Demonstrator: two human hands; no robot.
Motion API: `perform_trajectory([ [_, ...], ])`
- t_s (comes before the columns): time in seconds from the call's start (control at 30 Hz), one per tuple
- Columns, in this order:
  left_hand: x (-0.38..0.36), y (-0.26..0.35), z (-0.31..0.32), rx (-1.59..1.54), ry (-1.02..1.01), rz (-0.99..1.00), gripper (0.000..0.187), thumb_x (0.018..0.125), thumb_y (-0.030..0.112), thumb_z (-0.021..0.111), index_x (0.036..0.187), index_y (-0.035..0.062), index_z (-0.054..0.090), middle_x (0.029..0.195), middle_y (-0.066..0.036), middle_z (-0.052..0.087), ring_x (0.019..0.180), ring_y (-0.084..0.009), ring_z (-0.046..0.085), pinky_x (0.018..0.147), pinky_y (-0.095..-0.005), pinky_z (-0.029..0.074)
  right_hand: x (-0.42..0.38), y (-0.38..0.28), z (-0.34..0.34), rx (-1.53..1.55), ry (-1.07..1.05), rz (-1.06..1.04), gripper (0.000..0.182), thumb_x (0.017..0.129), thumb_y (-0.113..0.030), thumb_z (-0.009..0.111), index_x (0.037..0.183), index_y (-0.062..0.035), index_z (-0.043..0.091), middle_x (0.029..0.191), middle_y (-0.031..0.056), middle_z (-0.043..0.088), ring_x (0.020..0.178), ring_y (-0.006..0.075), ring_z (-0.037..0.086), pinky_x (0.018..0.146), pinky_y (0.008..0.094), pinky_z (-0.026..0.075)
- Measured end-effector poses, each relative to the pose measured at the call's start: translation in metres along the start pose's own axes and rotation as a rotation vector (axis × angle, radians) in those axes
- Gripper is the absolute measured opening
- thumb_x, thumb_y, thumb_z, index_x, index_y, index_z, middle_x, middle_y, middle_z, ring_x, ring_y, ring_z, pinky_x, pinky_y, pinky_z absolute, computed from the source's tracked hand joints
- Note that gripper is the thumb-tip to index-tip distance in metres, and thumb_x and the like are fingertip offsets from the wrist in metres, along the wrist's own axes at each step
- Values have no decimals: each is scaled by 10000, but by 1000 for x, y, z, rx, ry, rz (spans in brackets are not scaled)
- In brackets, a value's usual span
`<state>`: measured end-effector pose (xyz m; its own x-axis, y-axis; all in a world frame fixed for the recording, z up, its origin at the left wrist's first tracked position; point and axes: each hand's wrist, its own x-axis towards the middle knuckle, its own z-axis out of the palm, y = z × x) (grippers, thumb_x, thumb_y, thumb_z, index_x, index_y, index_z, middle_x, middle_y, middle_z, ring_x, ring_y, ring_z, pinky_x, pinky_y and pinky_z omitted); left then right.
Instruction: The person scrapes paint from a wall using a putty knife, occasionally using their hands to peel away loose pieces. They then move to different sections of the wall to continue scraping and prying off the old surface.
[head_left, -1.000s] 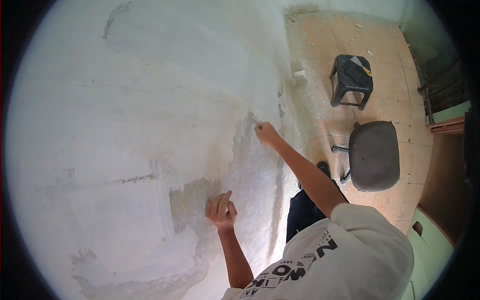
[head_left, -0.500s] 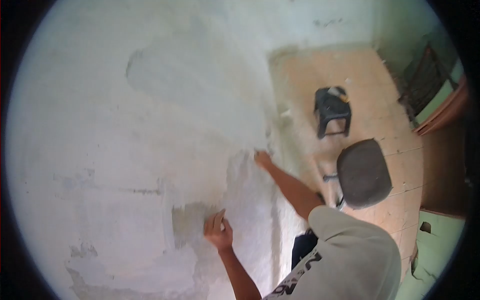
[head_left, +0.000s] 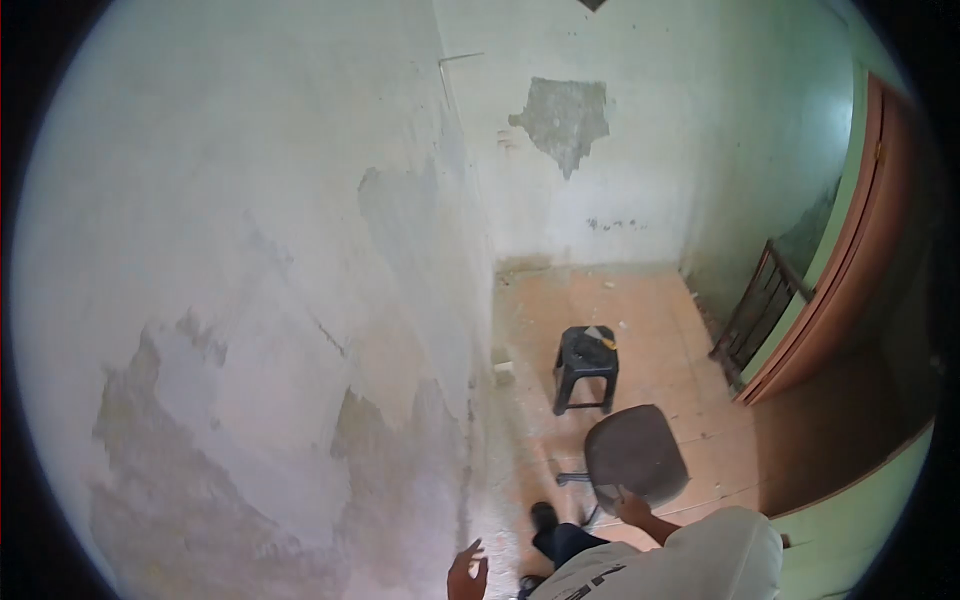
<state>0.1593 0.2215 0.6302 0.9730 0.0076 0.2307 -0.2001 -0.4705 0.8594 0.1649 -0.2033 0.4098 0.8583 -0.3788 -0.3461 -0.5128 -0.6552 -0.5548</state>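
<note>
Away from the wall (head_left: 270, 200), my right hand (head_left: 631, 508) moved near the chair (head_left: 637, 450), fingers curled, contents indeterminable; my left hand (head_left: 466, 574) was half-open, apparently empty. Scraper (head_left: 607, 341) lay on stool (head_left: 576, 352). Control required loose wrists.

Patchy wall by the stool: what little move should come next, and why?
Maybe swing the right hand over to the wall: it shows in front of the chair, while gray patches still mark the wall.
</note>
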Motion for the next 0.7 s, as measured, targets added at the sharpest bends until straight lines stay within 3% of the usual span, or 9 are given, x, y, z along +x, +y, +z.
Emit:
perform_trajectory([
  [0.07, -72, -53, 0, -113, -18, -91, 394, 990, 23, 740, 1376, 88, 701, 1223, -93, 780, 876, -145, 732, 683, -276, 571, -35, -43, -35, 13, -17, -84, 621, 972, -264, 573, 1557, -67, 511, 1271, 343, 681, 1157, 522, 669, 1018, 575, 516],
  [0.1, -101, -70, 1, -181, -19, -346, 390, 1001, 16, 729, 1383, 84, 689, 1252, -101, 777, 897, -132, 733, 669, -247, 561, -40, -52, -33, -11, -17, -148, 648, 965, -269, 592, 1569, -56, 490, 1273, 352, 675, 1155, 525, 667, 1018, 568, 517],
  [0.17, -130, -59, -19, -72, -9, -311, 347, 1058, 68, 667, 1405, 79, 674, 1234, -102, 781, 938, -175, 742, 681, -280, 567, -13, -34, 5, -27, -24, -323, 699, 952, -299, 644, 1577, -40, 469, 1230, 371, 678, 1121, 545, 662, 1012, 552, 522],
  [0.2, -135, -42, -28, -124, 47, -301, 294, 1095, 229, 653, 1289, 12, 689, 1117, -135, 761, 886, -206, 713, 714, -338, 579, -31, -71, -13, 88, -94, -274, 675, 959, -285, 636, 1563, -24, 485, 1214, 375, 676, 1096, 552, 656, 995, 546, 523],
  [0.23, -144, -81, -28, -95, 16, -415, 346, 1015, 158, 681, 1322, -2, 705, 1203, -196, 767, 1098, -313, 739, 932, -394, 572, -24, -75, 4, -9, -24, -396, 651, 973, -267, 639, 1565, -39, 492, 1159, 358, 695, 1060, 530, 668, 941, 545, 531],
  [0.27, -143, -71, -36, 21, 88, -348, 320, 1026, 154, 666, 1291, -19, 714, 1182, -218, 768, 1113, -324, 734, 967, -412, 565, -32, -95, -1, 1, -133, -348, 628, 998, -253, 632, 1580, -70, 485, 1142, 328, 710, 1014, 490, 687, 891, 534, 538],
  [0.3, -132, -44, -47, 51, 111, -344, 321, 1040, 147, 643, 1301, -31, 702, 1210, -232, 757, 1134, -345, 725, 1005, -424, 550, -46, -113, 1, 84, -11, -509, 532, 1044, -375, 578, 1481, -73, 555, 896, 275, 729, 796, 468, 707, 746, 569, 548],
  [0.53, -96, -33, -116, 153, 234, -70, 307, 1059, 14, 567, 1338, 9, 694, 1286, -144, 755, 1091, -277, 728, 904, -369, 555, -110, -211, -16, -56, -433, -756, 637, 1039, -267, 606, 1639, -150, 429, 974, 251, 756, 828, 403, 738, 743, 506, 560],
  [0.7, -103, -18, -124, 38, 348, -332, 282, 1080, 73, 556, 1308, -5, 703, 1306, -142, 750, 1074, -258, 732, 883, -367, 566, -119, -222, -17, -49, -554, -842, 627, 1035, -243, 616, 1631, -144, 448, 1050, 250, 763, 864, 389, 749, 792, 476, 573],
])
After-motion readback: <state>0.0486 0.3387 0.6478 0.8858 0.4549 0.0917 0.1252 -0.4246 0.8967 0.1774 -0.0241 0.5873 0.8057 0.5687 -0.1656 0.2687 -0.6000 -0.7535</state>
